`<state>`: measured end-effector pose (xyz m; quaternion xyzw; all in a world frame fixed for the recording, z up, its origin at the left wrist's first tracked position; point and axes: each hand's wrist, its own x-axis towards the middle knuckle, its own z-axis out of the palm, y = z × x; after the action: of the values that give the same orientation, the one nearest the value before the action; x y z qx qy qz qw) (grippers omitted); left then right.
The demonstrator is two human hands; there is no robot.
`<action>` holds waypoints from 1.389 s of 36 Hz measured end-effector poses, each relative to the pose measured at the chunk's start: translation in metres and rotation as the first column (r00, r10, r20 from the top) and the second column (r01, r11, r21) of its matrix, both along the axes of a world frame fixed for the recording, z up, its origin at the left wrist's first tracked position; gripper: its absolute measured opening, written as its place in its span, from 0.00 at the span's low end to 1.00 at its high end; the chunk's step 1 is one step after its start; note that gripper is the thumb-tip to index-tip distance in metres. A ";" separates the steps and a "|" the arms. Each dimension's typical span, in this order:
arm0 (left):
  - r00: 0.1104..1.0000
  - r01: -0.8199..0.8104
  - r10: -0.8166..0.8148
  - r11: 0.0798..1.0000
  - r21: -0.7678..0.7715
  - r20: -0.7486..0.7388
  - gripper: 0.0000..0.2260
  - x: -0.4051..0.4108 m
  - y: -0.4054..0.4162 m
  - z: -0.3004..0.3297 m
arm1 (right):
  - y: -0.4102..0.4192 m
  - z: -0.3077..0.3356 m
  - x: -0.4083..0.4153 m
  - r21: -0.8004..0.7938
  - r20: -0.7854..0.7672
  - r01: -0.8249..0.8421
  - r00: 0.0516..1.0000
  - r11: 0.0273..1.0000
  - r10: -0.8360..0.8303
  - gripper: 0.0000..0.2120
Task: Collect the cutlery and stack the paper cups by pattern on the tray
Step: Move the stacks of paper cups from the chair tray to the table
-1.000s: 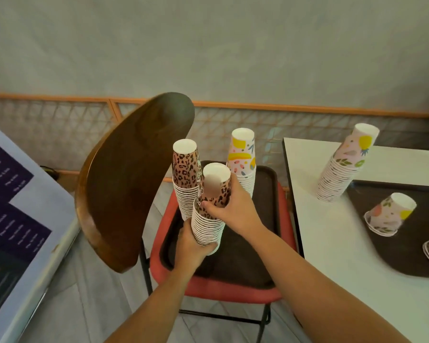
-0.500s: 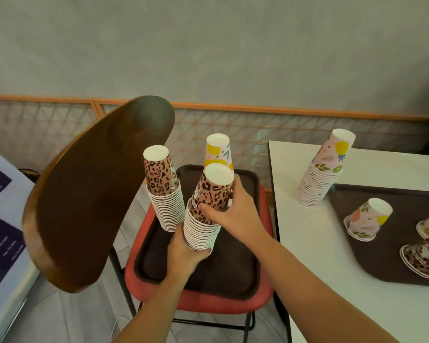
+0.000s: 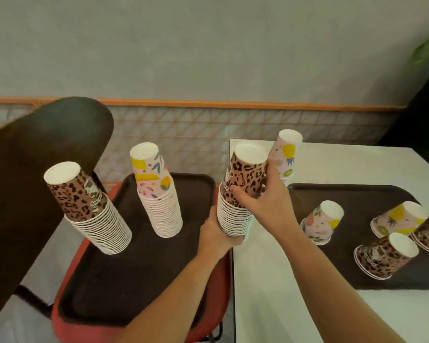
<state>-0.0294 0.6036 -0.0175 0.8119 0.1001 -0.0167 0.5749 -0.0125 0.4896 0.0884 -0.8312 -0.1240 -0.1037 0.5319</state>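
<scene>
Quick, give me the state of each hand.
Left hand: grips the bottom of the leopard cup stack.
Right hand: fingers curled round the stack's top cup.

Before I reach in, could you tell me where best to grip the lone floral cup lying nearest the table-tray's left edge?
Probably best by its side wall. The floral cup lies tilted on the dark tray, white base up and to the right, its rim end resting on another rim beneath. Come from above, fingers pinching across the wall near the base, and lift along its axis so it slides off cleanly.
</scene>
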 end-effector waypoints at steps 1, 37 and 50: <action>1.000 0.012 -0.012 1.000 0.003 -0.006 0.36 0.006 -0.007 -0.002 | -0.007 -0.003 0.004 -0.003 -0.001 0.015 1.000 1.000 -0.015 0.32; 0.932 -0.252 0.179 0.945 0.207 0.316 0.28 -0.024 0.022 -0.013 | 0.005 0.001 -0.004 0.207 0.440 0.169 0.864 0.964 -0.246 0.20; 0.891 -0.443 0.410 0.877 0.183 0.194 0.41 -0.030 0.124 -0.010 | 0.134 -0.021 0.019 0.011 0.149 -0.211 0.967 0.977 0.207 0.33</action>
<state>-0.0592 0.7275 -0.0278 0.8277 0.2348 0.1830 0.4758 0.0064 0.6234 0.0678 -0.7962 -0.2485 -0.1099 0.5405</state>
